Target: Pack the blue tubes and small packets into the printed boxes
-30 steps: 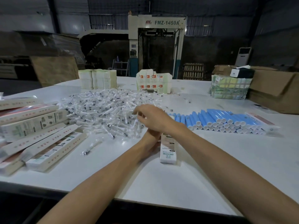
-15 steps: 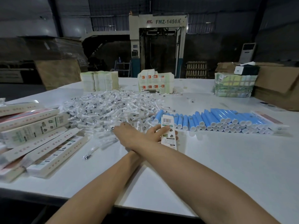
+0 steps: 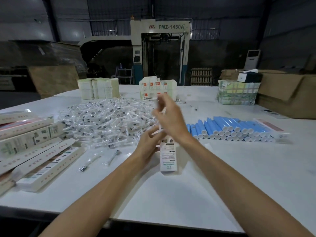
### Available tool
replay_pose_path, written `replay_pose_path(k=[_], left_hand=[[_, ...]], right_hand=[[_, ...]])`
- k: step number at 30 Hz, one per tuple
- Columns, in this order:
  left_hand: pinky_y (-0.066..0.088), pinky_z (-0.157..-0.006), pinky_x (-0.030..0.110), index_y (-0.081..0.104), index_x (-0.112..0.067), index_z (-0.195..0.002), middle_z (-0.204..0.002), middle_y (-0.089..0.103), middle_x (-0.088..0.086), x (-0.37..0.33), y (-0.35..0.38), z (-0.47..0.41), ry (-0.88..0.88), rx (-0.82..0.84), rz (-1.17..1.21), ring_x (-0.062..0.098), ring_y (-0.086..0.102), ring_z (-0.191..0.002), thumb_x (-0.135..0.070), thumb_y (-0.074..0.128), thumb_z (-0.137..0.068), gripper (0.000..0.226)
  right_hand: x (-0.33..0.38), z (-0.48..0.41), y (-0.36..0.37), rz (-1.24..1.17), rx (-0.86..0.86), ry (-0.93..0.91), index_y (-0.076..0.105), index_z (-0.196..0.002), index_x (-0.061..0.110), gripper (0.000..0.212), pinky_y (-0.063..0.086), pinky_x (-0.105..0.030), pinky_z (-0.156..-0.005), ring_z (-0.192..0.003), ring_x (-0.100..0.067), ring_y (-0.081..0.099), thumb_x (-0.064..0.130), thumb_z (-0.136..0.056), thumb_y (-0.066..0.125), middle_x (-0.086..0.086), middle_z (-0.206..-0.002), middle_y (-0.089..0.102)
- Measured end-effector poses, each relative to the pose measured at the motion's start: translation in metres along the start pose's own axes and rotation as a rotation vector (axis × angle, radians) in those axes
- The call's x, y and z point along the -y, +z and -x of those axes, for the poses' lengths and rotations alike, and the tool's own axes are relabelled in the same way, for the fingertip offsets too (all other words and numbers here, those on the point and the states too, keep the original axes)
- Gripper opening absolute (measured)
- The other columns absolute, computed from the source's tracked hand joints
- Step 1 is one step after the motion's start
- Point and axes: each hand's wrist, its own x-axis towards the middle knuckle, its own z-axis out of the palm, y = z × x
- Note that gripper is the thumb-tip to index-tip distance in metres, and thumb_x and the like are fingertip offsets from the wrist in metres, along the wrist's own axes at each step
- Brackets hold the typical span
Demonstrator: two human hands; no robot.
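Note:
A white printed box (image 3: 168,157) stands tilted on the table's middle, and my left hand (image 3: 149,144) grips its upper part. Just above the box's top, my right hand (image 3: 171,121) pinches a clear small packet (image 3: 160,106), which is blurred by motion. A large pile of small packets (image 3: 106,119) lies behind and to the left. The blue tubes (image 3: 229,128) with white caps lie in a row to the right. Several printed boxes (image 3: 32,144) are stacked at the left edge.
Two loose packets (image 3: 89,162) lie on the white table (image 3: 171,199) left of my hands. Stacks of flat cartons (image 3: 98,90) and a green wrapped bundle (image 3: 237,95) stand at the back. Brown cardboard boxes (image 3: 289,96) sit at the far right.
My right hand drew back from the packet pile and rose above the box with a packet. My left hand kept its hold on the box.

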Motion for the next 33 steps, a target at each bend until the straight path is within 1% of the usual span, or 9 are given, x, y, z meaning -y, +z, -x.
replay_pose_path(k=[4,6,9,11,15,20,28,31,33], left_hand=[[0.062,-0.085,0.044,0.072,-0.018,-0.136,-0.122,0.08,0.009,-0.002,0.0,0.0,-0.009,-0.021,-0.019,0.029,0.076,-0.107,-0.019,0.077,-0.099,0.037],[0.064,-0.081,0.042,0.07,-0.018,-0.138,-0.123,0.08,0.007,-0.003,0.002,-0.001,0.004,0.014,-0.045,0.03,0.078,-0.109,-0.02,0.076,-0.1,0.039],[0.064,-0.08,0.04,0.07,-0.02,-0.137,-0.124,0.079,0.004,-0.007,0.005,0.002,0.026,0.035,-0.063,0.028,0.078,-0.11,-0.022,0.076,-0.1,0.038],[0.064,-0.08,0.038,0.07,-0.021,-0.137,-0.124,0.079,0.004,-0.008,0.006,0.003,0.034,0.041,-0.071,0.027,0.078,-0.111,-0.023,0.076,-0.1,0.037],[0.064,-0.085,0.045,0.072,-0.022,-0.136,-0.125,0.079,0.007,-0.006,0.004,0.001,0.05,0.043,-0.091,0.031,0.076,-0.115,-0.024,0.076,-0.101,0.035],[0.064,-0.088,0.048,0.075,-0.024,-0.131,-0.124,0.079,0.007,-0.006,0.004,0.001,0.062,0.039,-0.099,0.032,0.075,-0.116,-0.023,0.076,-0.101,0.031],[0.064,-0.093,0.05,0.076,-0.026,-0.13,-0.126,0.078,0.005,-0.004,0.003,-0.001,0.101,0.032,-0.102,0.027,0.075,-0.117,-0.023,0.077,-0.101,0.029],[0.063,-0.097,0.054,0.074,-0.022,-0.132,-0.127,0.078,0.005,-0.003,0.001,-0.001,0.095,0.017,-0.082,0.026,0.075,-0.118,-0.022,0.078,-0.1,0.033],[0.062,-0.097,0.057,0.072,-0.022,-0.134,-0.127,0.078,0.004,-0.003,0.002,-0.001,0.098,0.015,-0.081,0.027,0.075,-0.117,-0.026,0.081,-0.097,0.038]], right_hand=[[-0.028,-0.011,-0.068,-0.189,-0.159,0.209,0.059,-0.109,0.017,0.014,0.054,-0.016,-0.072,-0.081,0.006,0.063,0.009,-0.1,0.063,0.003,-0.099,0.065],[-0.039,-0.016,-0.083,-0.203,-0.193,0.274,0.06,-0.111,0.014,0.016,0.053,-0.019,-0.074,-0.09,-0.003,0.068,0.006,-0.097,0.064,-0.004,-0.103,0.068],[-0.041,-0.022,-0.087,-0.248,-0.156,0.302,0.056,-0.111,0.011,0.021,0.056,-0.025,-0.076,-0.096,-0.024,0.074,0.004,-0.093,0.066,-0.017,-0.107,0.07],[-0.037,-0.024,-0.082,-0.253,-0.12,0.281,0.052,-0.118,0.012,0.031,0.057,-0.031,-0.076,-0.091,-0.021,0.075,0.006,-0.093,0.07,-0.014,-0.106,0.071],[-0.024,-0.024,-0.074,-0.201,-0.021,0.19,0.037,-0.134,0.036,0.06,0.059,-0.021,-0.069,-0.086,-0.014,0.076,0.004,-0.094,0.069,-0.005,-0.097,0.071],[-0.017,-0.021,-0.066,-0.046,0.129,0.192,0.06,-0.122,0.022,0.037,0.062,-0.027,-0.063,-0.09,-0.025,0.074,0.003,-0.092,0.07,-0.01,-0.098,0.07],[-0.021,-0.013,-0.063,0.34,0.264,0.093,0.076,-0.114,0.017,0.02,0.05,-0.048,-0.101,-0.112,-0.02,0.057,0.027,-0.1,0.066,0.002,-0.108,0.063],[-0.028,-0.005,-0.063,0.293,0.319,0.094,0.072,-0.127,0.019,0.028,0.036,-0.037,-0.111,-0.128,-0.016,0.047,0.031,-0.104,0.061,0.005,-0.125,0.052],[-0.035,0.007,-0.064,0.159,0.21,0.091,0.063,-0.139,0.019,0.035,0.04,-0.025,-0.103,-0.122,-0.013,0.054,0.028,-0.105,0.061,0.004,-0.132,0.053]])
